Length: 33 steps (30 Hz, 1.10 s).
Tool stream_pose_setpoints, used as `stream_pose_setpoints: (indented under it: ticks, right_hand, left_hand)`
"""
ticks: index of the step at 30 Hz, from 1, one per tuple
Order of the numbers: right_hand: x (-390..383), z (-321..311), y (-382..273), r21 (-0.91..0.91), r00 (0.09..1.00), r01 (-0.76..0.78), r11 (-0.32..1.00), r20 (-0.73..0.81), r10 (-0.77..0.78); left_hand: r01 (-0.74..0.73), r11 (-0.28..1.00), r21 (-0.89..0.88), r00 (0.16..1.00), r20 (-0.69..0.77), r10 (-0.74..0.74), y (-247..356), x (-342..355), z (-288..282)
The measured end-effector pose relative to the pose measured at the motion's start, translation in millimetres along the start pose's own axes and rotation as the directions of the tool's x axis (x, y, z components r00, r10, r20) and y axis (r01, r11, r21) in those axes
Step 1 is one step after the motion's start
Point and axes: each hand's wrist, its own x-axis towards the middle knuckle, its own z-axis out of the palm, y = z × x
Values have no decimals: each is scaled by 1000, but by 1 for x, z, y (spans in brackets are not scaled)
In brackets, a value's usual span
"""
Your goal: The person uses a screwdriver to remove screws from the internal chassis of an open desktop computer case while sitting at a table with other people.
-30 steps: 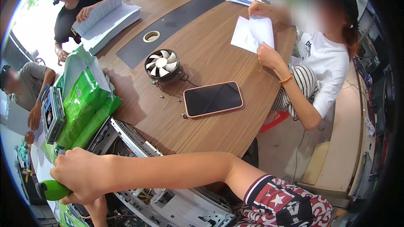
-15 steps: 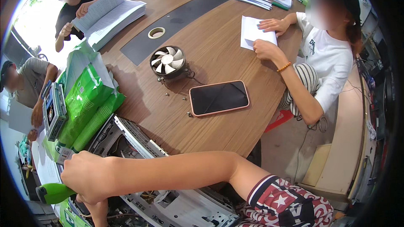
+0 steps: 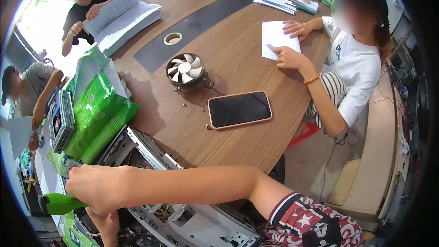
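Observation:
My right arm reaches across the lower part of the head view, and my right hand (image 3: 98, 187) is closed round the green handle of a screwdriver (image 3: 61, 204). Its shaft is hidden. Below it, the wrist of my left hand (image 3: 106, 228) rises from the lower edge; its fingers are hidden behind the right hand. Both hands are over an open metal computer case (image 3: 196, 224), with wires and boards inside partly covered by my arm. On the table beyond stand a cooling fan (image 3: 185, 68) with pale blades and a few small screws (image 3: 202, 110).
A phone (image 3: 240, 110) lies right of the screws. Green plastic packaging (image 3: 93, 114) and a metal drive (image 3: 61, 121) stand at the left. A tape roll (image 3: 173, 39) lies farther back. One person folds white paper (image 3: 279, 39) at right; another leafs through a thick paper stack (image 3: 132, 23).
The view has shifted slightly, while my hands stay almost in place on the screwdriver and over the case. The person at right has moved a hand on the folded paper.

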Motion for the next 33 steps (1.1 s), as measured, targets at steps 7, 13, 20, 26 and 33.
stream_pose_setpoints:
  ticks: [7,13,20,26,33]
  right_hand:
    - [-6,-23,-5,111,992,-45,993,121,31]
    - [-6,-34,-5,156,966,-127,980,241,87]
    - [-12,-29,-2,99,983,-79,992,174,61]
    - [3,-12,13,74,991,-59,996,120,49]
    - [12,-3,19,103,986,-9,995,-165,26]
  left_hand:
    - [-112,992,-59,987,-122,105,34,9,22]
    - [-38,987,-154,994,-109,21,16,7,18]
    - [65,996,-54,997,40,-63,-4,9,12]
    - [81,971,-223,997,20,-79,-12,8,-4]
    - [54,998,-18,994,92,-52,73,17,17]
